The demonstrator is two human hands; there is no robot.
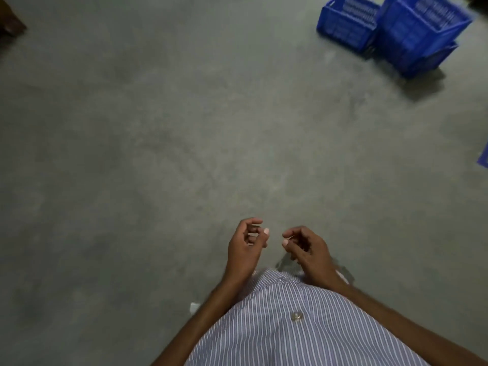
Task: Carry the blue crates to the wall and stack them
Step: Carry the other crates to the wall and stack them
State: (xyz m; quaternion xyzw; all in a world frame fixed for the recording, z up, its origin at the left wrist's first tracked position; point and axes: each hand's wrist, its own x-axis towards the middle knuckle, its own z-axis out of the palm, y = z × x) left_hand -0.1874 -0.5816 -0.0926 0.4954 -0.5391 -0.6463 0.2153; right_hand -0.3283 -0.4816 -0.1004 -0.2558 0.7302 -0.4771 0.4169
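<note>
Blue crates: a single crate stands on the floor at the upper right. Just beside it, on its right, is a stack of two crates; the upper one sits a little turned on the lower one.
Place of the crates: ahead and to the right of the person, well apart from both hands.
Left hand: in front of the belly, fingers loosely curled, grasping nothing.
Right hand: near the left one, also loosely curled and released, with no crate in it.
Step in hand: in my judgement, the walk to the crates for a pick-up.
How to do it well: turn to the right and come close before bending. Take one crate by two opposite rims, one hand on each side. The single crate looks the easier one. If the stack is lifted whole, first set the upper crate straight, or it may slide.
Wall: not in view, so the way to it I cannot tell.
Around: grey concrete floor, a striped shirt, a brown object in the upper left corner, and a blue piece at the right edge, too cut off to name.
</note>
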